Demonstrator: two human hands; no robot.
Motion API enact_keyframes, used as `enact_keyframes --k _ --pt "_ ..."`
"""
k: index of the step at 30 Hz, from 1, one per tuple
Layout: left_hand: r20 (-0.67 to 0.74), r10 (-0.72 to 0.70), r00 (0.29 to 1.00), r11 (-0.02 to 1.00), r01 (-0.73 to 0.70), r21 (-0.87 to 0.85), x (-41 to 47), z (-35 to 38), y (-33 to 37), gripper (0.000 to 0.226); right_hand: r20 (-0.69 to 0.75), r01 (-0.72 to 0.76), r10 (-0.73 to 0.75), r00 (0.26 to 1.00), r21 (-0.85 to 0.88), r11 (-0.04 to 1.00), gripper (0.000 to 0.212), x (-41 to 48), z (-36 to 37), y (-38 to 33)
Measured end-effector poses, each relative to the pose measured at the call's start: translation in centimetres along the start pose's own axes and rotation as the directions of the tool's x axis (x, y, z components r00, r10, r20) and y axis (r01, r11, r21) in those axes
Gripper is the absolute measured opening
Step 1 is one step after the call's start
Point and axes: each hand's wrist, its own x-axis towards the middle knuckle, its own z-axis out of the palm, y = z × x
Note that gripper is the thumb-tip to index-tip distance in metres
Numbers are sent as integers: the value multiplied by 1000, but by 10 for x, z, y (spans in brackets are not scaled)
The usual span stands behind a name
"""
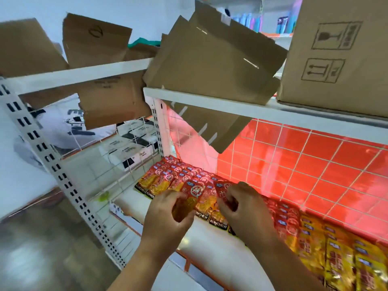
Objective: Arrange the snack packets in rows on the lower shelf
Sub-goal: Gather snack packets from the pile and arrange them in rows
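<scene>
At the lower shelf (210,246), a person's left hand (165,217) curls round the gold end of a packet (195,194) while the right hand (247,208) pinches the next packet (223,189) by its edge — both at the front of the stock, amid packets (168,177) already laid in rows to left and right. The step looks best done by sliding each one flat until its side meets its neighbour and its printed end matches the row's front line — gently, so the finished rows are not dragged askew.
</scene>
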Motion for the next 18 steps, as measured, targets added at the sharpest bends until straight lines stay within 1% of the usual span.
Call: enact_keyframes --k 4,6,9,11,13,15,18 --pt "-21 -73 997 997 74 20 14 14 -22 37 23 -14 14 1000 -6 1000 45 13 28 11" --pt "-4 -104 995 994 104 38 22 22 -36 39 37 -42 42 998 -1 999 43 16 45 15" --pt "-10 -82 997 992 83 95 36 34 -61 46 74 -113 113 991 2 994 37 22 70 19" --pt "2 -73 997 990 72 119 47 42 -78 48 84 -144 148 985 -55 988 40 26 87 22" --pt "20 -33 999 989 30 147 59 49 -97 47 88 -171 182 979 -114 979 43 30 100 23" --pt "45 -10 999 986 2 168 71 53 -114 46 103 -212 229 968 -153 965 43 31 110 20" --pt "95 10 995 985 -27 172 89 60 -134 50 108 -266 293 950 -207 941 42 36 125 13"
